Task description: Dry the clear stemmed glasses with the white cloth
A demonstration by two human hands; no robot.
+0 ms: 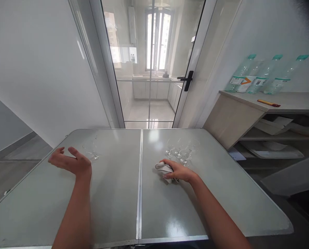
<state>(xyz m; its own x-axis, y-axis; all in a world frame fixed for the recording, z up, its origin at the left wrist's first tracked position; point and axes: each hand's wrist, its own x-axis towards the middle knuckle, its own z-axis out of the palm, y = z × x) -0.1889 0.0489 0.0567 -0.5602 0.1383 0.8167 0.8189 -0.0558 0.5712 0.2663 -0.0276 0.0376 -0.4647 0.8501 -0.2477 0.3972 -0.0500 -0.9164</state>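
My right hand (pixel 177 171) is closed around a crumpled light cloth (pixel 164 167), which rests on or just over the right half of the table. Over the left half, my left hand (pixel 71 162) is held up with its fingers apart and nothing in it. Just beyond that hand is a clear stemmed glass (pixel 95 156), its bowl faint and hard to make out. Several more clear stemmed glasses (pixel 178 153) stand in a group past my right hand, the closest one right behind it.
The grey-green folding table (pixel 113 207) has a metal seam down its middle. Beyond its far edge stands a glass door with a black handle (pixel 188 81). To the right, a shelf unit (pixel 234 117) carries several plastic bottles (pixel 263 77) and a yellow-and-red cutter-like object (pixel 268 103).
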